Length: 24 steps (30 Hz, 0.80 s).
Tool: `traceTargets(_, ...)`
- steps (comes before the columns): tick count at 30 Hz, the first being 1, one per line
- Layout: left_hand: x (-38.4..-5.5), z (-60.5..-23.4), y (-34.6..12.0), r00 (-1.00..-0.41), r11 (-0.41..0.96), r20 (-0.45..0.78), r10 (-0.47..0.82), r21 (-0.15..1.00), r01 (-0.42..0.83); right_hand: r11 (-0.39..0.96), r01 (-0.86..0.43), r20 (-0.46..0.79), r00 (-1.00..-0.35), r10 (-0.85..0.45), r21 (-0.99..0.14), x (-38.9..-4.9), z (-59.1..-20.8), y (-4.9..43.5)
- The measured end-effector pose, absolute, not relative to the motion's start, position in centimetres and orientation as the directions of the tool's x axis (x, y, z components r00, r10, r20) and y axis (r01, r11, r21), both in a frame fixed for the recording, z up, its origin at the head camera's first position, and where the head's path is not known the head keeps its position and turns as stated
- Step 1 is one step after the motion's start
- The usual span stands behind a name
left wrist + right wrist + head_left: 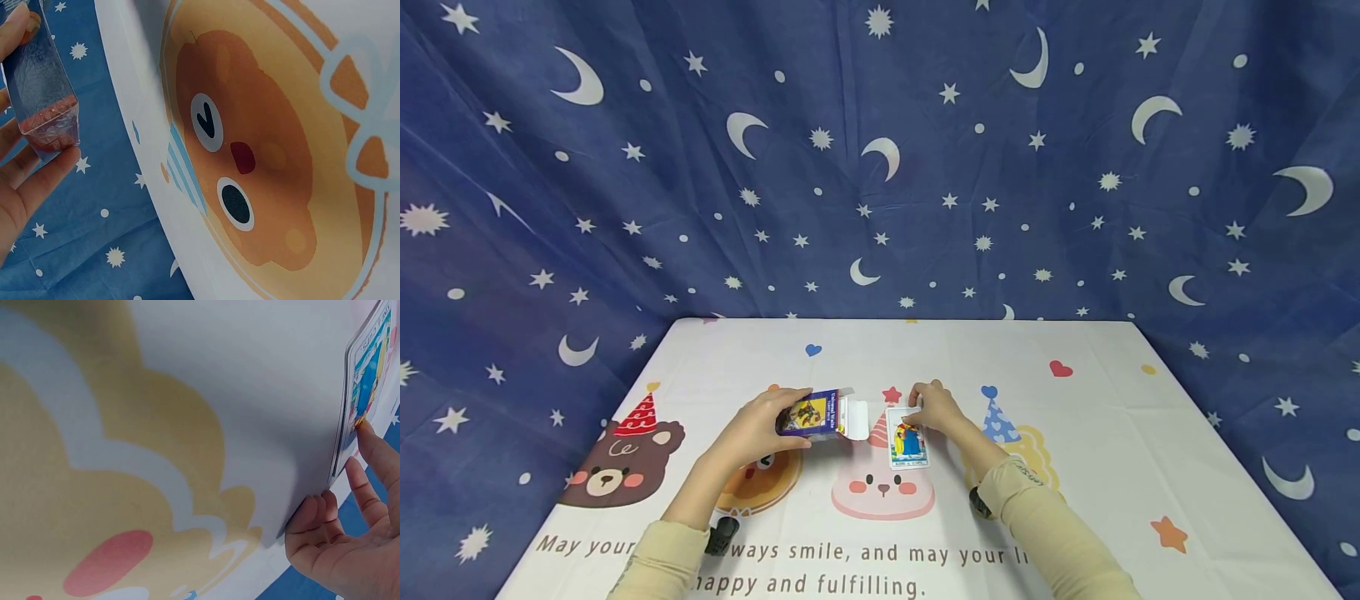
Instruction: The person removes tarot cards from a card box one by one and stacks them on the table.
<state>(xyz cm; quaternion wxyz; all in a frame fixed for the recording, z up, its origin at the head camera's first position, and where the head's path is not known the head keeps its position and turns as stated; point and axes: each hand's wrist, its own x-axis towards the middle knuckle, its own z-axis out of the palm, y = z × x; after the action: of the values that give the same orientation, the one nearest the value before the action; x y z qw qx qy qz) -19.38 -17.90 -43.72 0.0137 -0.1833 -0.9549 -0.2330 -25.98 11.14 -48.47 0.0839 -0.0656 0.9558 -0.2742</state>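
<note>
A dark blue tarot card box (811,414), its white flap (856,418) hanging out on the right side, is gripped by my left hand (765,427). In the left wrist view the fingers wrap the box's closed end (50,119), which has clear wrap over it. My right hand (937,408) pinches a small stack of picture cards (907,437) at its upper right edge. The top card is face up, with a figure in blue and a title along its lower edge. From the side, in the right wrist view, the stack (362,387) looks thin and tilted, with the thumb on its face.
The white tablecloth (985,354) carries printed animals, hearts and lettering. A blue curtain (880,192) with moons and stars hangs behind the table. Dark wrist devices (722,536) sit at both cuffs.
</note>
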Motion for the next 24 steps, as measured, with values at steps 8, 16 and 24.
traceTargets(8, -19.32, -43.69, -17.86, -0.931, 0.821, 0.112, 0.348, 0.443, 0.36, 0.838, -0.076, -0.124, -0.978, -0.169, -0.54, -25.97, -48.58, 11.2)
traceTargets(16, -19.28, -43.64, -17.9, -0.931, 0.822, 0.111, 0.349, 0.441, 0.36, 0.84, -0.081, -0.112, -0.98, -0.166, -0.537, -25.88, -48.49, 11.24)
traceTargets(24, -19.25, -43.49, -17.83, -0.931, 0.824, 0.109, 0.347, 0.439, 0.358, 0.839, -0.064, -0.122, -0.981, -0.153, -0.54, -25.9, -48.6, 11.16)
